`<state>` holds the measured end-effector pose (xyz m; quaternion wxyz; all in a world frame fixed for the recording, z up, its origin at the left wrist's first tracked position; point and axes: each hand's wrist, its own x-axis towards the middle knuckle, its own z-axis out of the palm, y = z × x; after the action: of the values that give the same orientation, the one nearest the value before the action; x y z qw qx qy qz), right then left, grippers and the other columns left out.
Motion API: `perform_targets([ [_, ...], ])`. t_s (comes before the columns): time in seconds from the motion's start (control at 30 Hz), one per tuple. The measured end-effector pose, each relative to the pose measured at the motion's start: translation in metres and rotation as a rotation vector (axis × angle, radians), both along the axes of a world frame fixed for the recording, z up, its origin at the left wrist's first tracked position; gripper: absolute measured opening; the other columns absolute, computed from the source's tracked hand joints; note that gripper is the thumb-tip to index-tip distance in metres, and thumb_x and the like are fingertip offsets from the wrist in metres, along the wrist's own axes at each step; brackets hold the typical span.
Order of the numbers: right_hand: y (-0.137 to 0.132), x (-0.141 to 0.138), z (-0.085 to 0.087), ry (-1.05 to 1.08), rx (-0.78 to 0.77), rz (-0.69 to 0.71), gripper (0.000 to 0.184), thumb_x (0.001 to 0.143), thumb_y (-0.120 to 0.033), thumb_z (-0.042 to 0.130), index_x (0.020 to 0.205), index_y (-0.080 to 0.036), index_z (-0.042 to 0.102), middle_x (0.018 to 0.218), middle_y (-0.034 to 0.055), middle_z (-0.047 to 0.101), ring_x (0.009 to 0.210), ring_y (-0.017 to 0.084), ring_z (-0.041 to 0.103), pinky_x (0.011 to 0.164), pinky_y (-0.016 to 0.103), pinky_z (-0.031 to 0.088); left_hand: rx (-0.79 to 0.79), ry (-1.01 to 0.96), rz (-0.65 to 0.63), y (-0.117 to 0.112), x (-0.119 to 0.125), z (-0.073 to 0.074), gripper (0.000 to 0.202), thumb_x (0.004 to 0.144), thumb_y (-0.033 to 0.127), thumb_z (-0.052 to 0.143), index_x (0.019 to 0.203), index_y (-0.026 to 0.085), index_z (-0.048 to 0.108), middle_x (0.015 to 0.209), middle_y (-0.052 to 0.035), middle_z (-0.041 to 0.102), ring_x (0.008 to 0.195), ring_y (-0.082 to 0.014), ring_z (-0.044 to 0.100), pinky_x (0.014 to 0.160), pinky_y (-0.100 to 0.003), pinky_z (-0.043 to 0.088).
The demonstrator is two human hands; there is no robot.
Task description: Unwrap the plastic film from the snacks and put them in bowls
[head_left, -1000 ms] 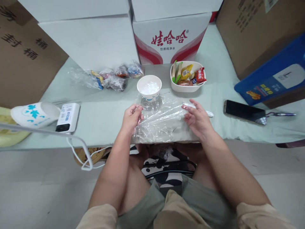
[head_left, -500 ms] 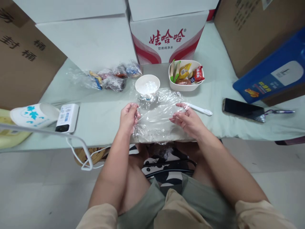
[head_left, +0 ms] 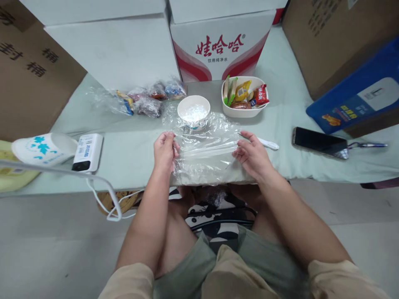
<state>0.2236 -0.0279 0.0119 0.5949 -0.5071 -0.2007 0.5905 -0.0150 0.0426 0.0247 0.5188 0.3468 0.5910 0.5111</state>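
A clear plastic sheet (head_left: 205, 155) lies crumpled on the pale green table (head_left: 131, 153) in front of me. My left hand (head_left: 164, 150) pinches its left edge. My right hand (head_left: 252, 154) pinches its right edge, pulling the film taut between them. Just behind the sheet stands a white paper bowl (head_left: 193, 112) with white bits inside. A white plastic spoon (head_left: 264, 143) lies right of my right hand.
A white tub (head_left: 245, 110) of wrapped snacks stands behind the bowl. Wrapped packets in plastic (head_left: 146, 101) lie at the back left. A power bank (head_left: 87, 151) and cable sit left, a phone (head_left: 319, 143) and pen right. Cardboard boxes (head_left: 218, 45) line the back.
My right hand moved right and my left hand lowered a little, stretching the film wider. The sheet's far edge now lies against the bowl.
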Motion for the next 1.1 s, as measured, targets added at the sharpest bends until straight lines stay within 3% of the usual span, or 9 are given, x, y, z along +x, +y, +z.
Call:
perform_targets([
  [0.1, 0.001, 0.001, -0.002, 0.000, 0.018, -0.057, 0.049, 0.068, -0.035, 0.080, 0.107, -0.033, 0.051, 0.085, -0.0074, 0.064, 0.072, 0.011, 0.067, 0.074, 0.028, 0.059, -0.017, -0.005, 0.011, -0.001, 0.001, 0.001, 0.021, 0.087, 0.036, 0.066, 0.077, 0.021, 0.055, 0.044, 0.0088, 0.045, 0.029, -0.0046, 0.031, 0.031, -0.018, 0.014],
  [0.2, -0.003, -0.005, -0.001, 0.009, -0.018, 0.100, 0.069, 0.067, -0.038, 0.083, 0.125, -0.038, 0.045, 0.100, -0.0014, 0.070, 0.090, 0.019, 0.071, 0.076, 0.034, 0.060, -0.010, -0.020, 0.038, 0.001, 0.001, -0.001, 0.021, 0.088, 0.035, 0.064, 0.076, 0.021, 0.053, 0.045, 0.0085, 0.047, 0.029, -0.0047, 0.031, 0.031, -0.018, 0.015],
  [0.27, -0.006, -0.011, -0.001, -0.011, -0.046, 0.193, 0.090, 0.064, -0.032, 0.086, 0.138, -0.040, 0.037, 0.101, -0.0004, 0.071, 0.086, 0.020, 0.071, 0.074, 0.034, 0.060, 0.009, -0.033, 0.048, 0.002, 0.001, -0.002, 0.020, 0.089, 0.035, 0.062, 0.077, 0.021, 0.052, 0.046, 0.0080, 0.049, 0.029, -0.0049, 0.032, 0.031, -0.018, 0.015],
  [0.33, -0.007, -0.013, -0.002, -0.055, -0.039, 0.171, 0.098, 0.062, -0.026, 0.085, 0.143, -0.041, 0.033, 0.101, -0.0017, 0.069, 0.075, 0.015, 0.067, 0.069, 0.031, 0.058, 0.014, -0.042, 0.051, 0.002, 0.001, -0.002, 0.020, 0.089, 0.035, 0.062, 0.079, 0.021, 0.052, 0.047, 0.0079, 0.051, 0.029, -0.0047, 0.033, 0.031, -0.018, 0.015],
  [0.5, -0.004, -0.009, -0.009, -0.160, 0.039, -0.143, 0.087, 0.067, -0.028, 0.081, 0.141, -0.040, 0.036, 0.111, -0.0023, 0.065, 0.083, 0.010, 0.064, 0.075, 0.025, 0.055, -0.028, -0.094, 0.043, 0.001, -0.002, -0.001, 0.021, 0.087, 0.037, 0.066, 0.081, 0.021, 0.053, 0.048, 0.0076, 0.053, 0.031, -0.0048, 0.041, 0.032, -0.015, 0.020],
  [0.67, -0.011, -0.013, -0.010, -0.255, 0.059, 0.142, 0.084, 0.069, -0.034, 0.084, 0.140, -0.038, 0.039, 0.091, -0.0031, 0.067, 0.082, 0.016, 0.066, 0.078, 0.032, 0.058, -0.055, -0.167, 0.011, 0.002, -0.003, -0.002, 0.025, 0.085, 0.039, 0.069, 0.081, 0.019, 0.054, 0.049, 0.0065, 0.054, 0.033, -0.0051, 0.046, 0.031, -0.014, 0.021],
  [0.87, -0.011, -0.009, -0.006, -0.407, 0.067, 0.019, 0.048, 0.083, -0.041, 0.064, 0.127, -0.033, 0.048, 0.098, -0.0018, 0.065, 0.058, 0.009, 0.059, 0.048, 0.023, 0.048, -0.096, -0.181, -0.106, 0.001, -0.007, -0.001, 0.031, 0.074, 0.042, 0.076, 0.082, 0.019, 0.056, 0.057, 0.0044, 0.062, 0.048, -0.0111, 0.064, 0.042, -0.016, 0.046],
  [1.0, -0.011, -0.004, -0.002, -0.395, 0.033, 0.087, 0.061, 0.083, -0.042, 0.064, 0.139, -0.037, 0.042, 0.118, 0.0036, 0.068, 0.053, 0.009, 0.059, 0.044, 0.025, 0.047, -0.053, -0.234, -0.229, -0.002, -0.012, 0.002, 0.037, 0.067, 0.043, 0.081, 0.085, 0.019, 0.060, 0.070, 0.0006, 0.070, 0.061, -0.0140, 0.071, 0.052, -0.019, 0.054],
  [1.1, -0.009, -0.001, -0.002, -0.346, -0.019, 0.161, 0.074, 0.081, -0.044, 0.067, 0.148, -0.039, 0.035, 0.115, 0.0045, 0.072, 0.057, 0.014, 0.064, 0.050, 0.029, 0.051, -0.044, -0.173, -0.242, -0.003, -0.014, 0.002, 0.036, 0.068, 0.045, 0.080, 0.081, 0.018, 0.061, 0.065, 0.0010, 0.067, 0.052, -0.0114, 0.067, 0.045, -0.017, 0.047],
])
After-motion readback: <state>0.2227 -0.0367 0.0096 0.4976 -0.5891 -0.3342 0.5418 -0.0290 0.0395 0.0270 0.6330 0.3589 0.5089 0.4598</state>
